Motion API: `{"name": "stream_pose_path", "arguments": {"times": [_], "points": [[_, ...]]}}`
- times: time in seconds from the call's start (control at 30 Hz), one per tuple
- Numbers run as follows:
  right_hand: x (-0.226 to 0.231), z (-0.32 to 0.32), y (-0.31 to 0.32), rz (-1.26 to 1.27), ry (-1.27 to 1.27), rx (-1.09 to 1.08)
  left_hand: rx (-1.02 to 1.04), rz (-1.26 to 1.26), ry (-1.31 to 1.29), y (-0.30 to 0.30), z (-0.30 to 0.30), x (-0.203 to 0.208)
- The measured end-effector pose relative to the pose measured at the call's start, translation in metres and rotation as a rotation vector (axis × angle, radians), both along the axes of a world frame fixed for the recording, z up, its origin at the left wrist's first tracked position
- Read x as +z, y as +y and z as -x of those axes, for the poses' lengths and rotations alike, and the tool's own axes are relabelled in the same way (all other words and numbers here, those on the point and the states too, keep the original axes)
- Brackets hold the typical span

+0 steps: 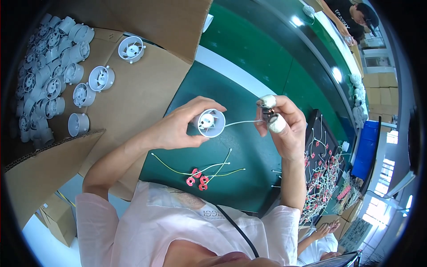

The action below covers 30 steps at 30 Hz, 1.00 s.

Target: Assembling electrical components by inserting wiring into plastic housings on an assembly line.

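Note:
My left hand [175, 127] is closed round a white round fan housing [220, 126], its open end facing up and a hub with vanes showing inside. A thin white cable [242, 122] runs from the housing's right side to my right hand [288, 129]. White coverings wrap the thumb and a finger of that hand, which pinch at the cable's end. Something small, dark and copper-coloured shows between those tips; its kind is unclear. On the green mat just below the housing lie several red ring-shaped parts [191, 181] with thin white and yellowish leads.
A large cardboard box [147, 84] at the left holds many white fan housings [53, 86]. To the right, a dark tray [315, 129] carries a heap of red wired parts [320, 178]. Beyond the mat runs a green conveyor-like surface [262, 49]. Other people work at far right and lower right.

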State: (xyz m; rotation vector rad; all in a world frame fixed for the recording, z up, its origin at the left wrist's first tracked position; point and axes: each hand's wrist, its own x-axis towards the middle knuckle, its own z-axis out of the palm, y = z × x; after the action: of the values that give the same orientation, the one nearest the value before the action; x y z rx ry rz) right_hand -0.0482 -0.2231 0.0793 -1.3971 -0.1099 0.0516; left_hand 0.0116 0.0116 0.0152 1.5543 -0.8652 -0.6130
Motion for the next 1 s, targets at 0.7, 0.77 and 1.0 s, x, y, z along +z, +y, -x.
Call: {"name": "stream_pose_path", "arguments": {"times": [0.7, 0.77, 1.0], "points": [[0.006, 0.013, 0.032, 0.242, 0.033, -0.156, 0.121, -0.049, -0.029, -0.001, 0.003, 0.001], [0.006, 0.014, 0.033, 0.275, 0.012, -0.201, 0.148, -0.042, -0.149, -0.001, 0.004, 0.0], [0.001, 0.017, 0.038, 0.397, 0.056, -0.149, 0.152, 0.028, -0.241, -0.003, 0.007, 0.002]]}}
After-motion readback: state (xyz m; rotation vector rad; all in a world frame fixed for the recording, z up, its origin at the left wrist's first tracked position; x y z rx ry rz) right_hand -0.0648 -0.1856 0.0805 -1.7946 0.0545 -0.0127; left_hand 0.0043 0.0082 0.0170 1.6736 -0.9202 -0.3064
